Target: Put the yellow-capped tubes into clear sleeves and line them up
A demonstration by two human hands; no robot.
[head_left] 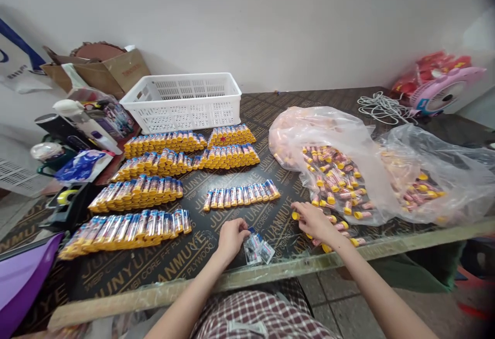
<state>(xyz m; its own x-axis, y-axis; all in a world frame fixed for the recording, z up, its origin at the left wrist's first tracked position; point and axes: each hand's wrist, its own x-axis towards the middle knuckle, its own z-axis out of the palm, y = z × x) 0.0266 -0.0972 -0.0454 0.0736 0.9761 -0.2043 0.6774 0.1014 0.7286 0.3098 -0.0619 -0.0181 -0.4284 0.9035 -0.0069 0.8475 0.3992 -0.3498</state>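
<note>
The thumb and fingertips of my left hand (231, 237) are drawn close together at the top edge of some packets (260, 248); whether they pinch one I cannot tell. My right hand (315, 221) has its fingers bent down over the loose tubes (342, 226), the fingertips at a yellow cap (296, 215); I cannot tell whether they grip it or only touch it. The packets are clear, with some dark print, and overlap near the front edge of the table (255, 109), between my two hands. The loose tubes are pinkish with yellow ends and lie at odd angles, in front of and partly beneath my right hand. Just beyond them more of the same kind fill the mouth of a cloudy bag (369, 168), and a second bag (452, 148) to its right holds more. Ahead of my hands a single row (243, 195) of tubes with blue tops and yellow bottoms stretches side by side, slightly slanted. To its left and behind it are layered stacks (133, 229) of the same tubes, yellow ends toward me. A white crate (189, 109) stands behind the stacks, against the wall (270, 29). A tape dispenser (69, 205) sits at the far left, and a pink fan (444, 94) with a white cord (384, 108) near it at the back right
</note>
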